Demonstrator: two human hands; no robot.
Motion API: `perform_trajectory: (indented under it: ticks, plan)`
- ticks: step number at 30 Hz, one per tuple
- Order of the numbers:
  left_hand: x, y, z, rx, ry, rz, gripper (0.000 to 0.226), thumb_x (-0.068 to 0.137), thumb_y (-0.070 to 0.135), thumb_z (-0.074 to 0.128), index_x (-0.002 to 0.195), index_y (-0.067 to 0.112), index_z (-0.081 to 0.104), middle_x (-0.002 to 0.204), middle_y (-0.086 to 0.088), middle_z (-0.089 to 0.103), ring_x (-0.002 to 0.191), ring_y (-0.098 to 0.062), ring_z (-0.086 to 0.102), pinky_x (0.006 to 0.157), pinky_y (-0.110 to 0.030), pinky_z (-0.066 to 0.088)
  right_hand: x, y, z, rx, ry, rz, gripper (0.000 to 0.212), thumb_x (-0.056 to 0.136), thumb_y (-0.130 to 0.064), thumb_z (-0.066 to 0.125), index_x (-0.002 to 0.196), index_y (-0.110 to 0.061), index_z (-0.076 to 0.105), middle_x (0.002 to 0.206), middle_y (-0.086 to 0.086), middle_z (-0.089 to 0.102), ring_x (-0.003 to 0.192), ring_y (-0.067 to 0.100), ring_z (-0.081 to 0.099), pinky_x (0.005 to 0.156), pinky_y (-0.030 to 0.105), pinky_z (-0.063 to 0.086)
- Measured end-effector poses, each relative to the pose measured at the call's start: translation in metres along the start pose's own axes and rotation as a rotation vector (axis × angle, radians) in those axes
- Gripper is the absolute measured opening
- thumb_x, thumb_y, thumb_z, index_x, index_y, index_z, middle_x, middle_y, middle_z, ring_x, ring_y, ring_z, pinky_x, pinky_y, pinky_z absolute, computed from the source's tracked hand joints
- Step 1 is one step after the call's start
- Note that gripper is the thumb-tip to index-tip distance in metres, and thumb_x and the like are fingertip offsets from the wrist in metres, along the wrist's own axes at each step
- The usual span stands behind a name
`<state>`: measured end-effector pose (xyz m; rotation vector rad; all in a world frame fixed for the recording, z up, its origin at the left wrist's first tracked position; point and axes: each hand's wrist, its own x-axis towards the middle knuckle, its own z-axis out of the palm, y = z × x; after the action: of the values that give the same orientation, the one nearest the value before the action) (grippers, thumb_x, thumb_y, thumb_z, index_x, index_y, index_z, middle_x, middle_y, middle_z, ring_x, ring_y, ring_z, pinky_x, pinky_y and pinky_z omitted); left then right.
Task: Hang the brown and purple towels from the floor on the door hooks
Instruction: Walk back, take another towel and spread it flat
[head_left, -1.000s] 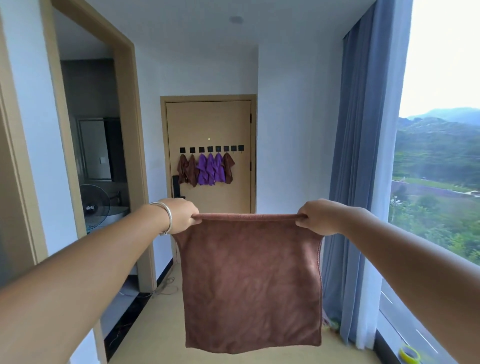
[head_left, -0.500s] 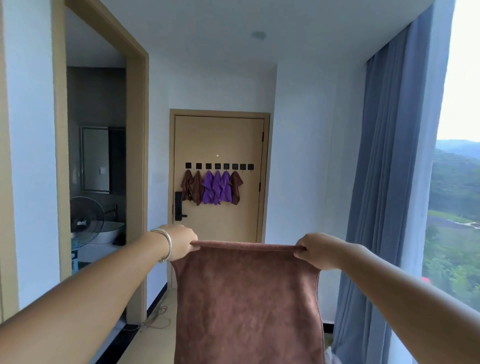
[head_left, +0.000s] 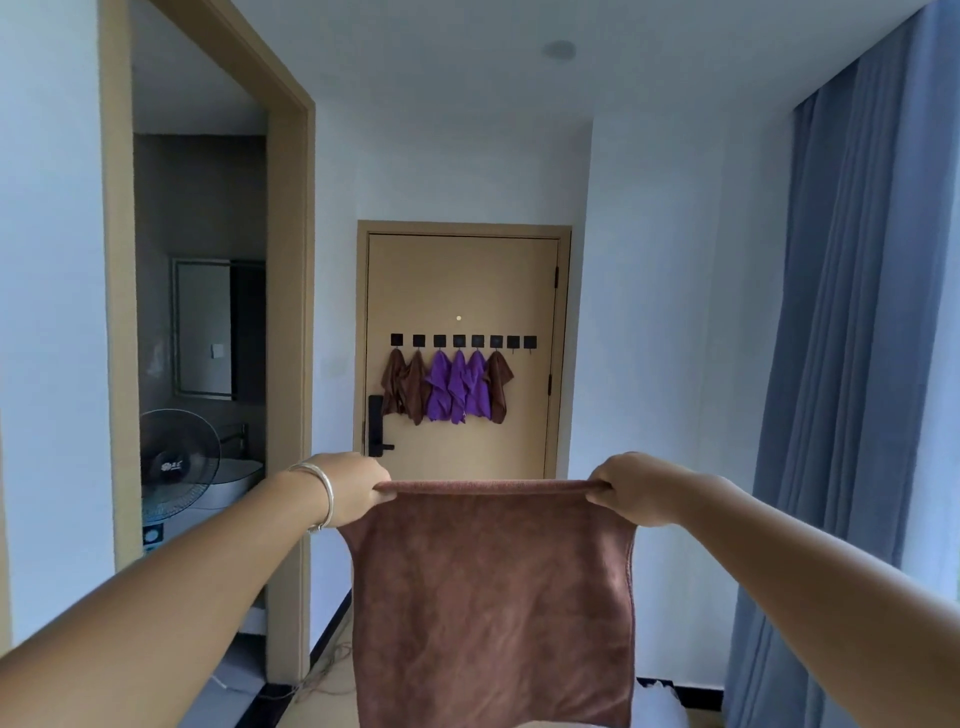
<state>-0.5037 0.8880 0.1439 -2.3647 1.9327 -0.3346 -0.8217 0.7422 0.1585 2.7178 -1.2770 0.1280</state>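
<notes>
Since the earlier frames the view has tilted upward and turned left: the window and hillside have left the frame, the door sits lower and more central, and the brown towel (head_left: 493, 603) remains stretched out in front of the person, its lower edge now cut off by the frame. Nearest the camera, both forearms extend forward. Left hand (head_left: 353, 488) has its fingers curled round the towel's upper left corner, and right hand (head_left: 631, 488) grips the upper right corner in the same manner; the top hem runs taut and level between them while the cloth hangs flat below. Beyond, at the end of the corridor, the door (head_left: 462, 280) carries a row of black hooks (head_left: 462, 341). Six hold towels already: brown on the two leftmost, purple on the next three, brown on the sixth. Two free hooks (head_left: 521, 342) stand at the right end of the row. Judged step: carry the held towel to the door. For a good result, walk close before lifting, aim at the nearer free hook, gather the hem midway so one point of cloth seats fully over the hook, then release one hand at a time; a wide flat hem is likely to slip off
</notes>
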Motion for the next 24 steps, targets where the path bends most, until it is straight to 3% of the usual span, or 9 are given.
perform_trajectory:
  ticks: [4,14,24]
  plan:
    - [0.027,-0.014,0.015,-0.015,-0.012,-0.025,0.04,0.103,0.043,0.03,0.072,0.025,0.049,0.07,0.006,0.051,0.062,-0.011,0.047,0.055,-0.025,0.033,0.041,0.002,0.012,-0.012,-0.03,-0.014,0.035,0.101,-0.042,0.038,0.116,-0.022,0.064,0.105,-0.001,0.064,0.093,0.018,0.059,0.081,0.031,0.05]
    - [0.14,-0.026,0.024,0.011,-0.021,-0.077,0.039,0.102,0.042,0.033,0.068,0.028,0.044,0.069,0.008,0.048,0.061,-0.009,0.044,0.055,-0.024,0.032,0.164,0.046,0.032,0.042,-0.023,-0.066,0.034,0.101,-0.038,0.037,0.111,-0.021,0.065,0.103,0.0,0.064,0.092,0.017,0.059,0.082,0.031,0.049]
    - [0.27,-0.034,0.026,0.025,0.0,-0.107,0.036,0.103,0.039,0.032,0.074,0.023,0.047,0.07,0.006,0.047,0.063,-0.012,0.044,0.06,-0.027,0.034,0.29,0.101,0.039,0.048,0.035,-0.073,0.032,0.101,-0.038,0.039,0.109,-0.02,0.064,0.087,-0.006,0.056,0.078,0.011,0.052,0.072,0.026,0.041]
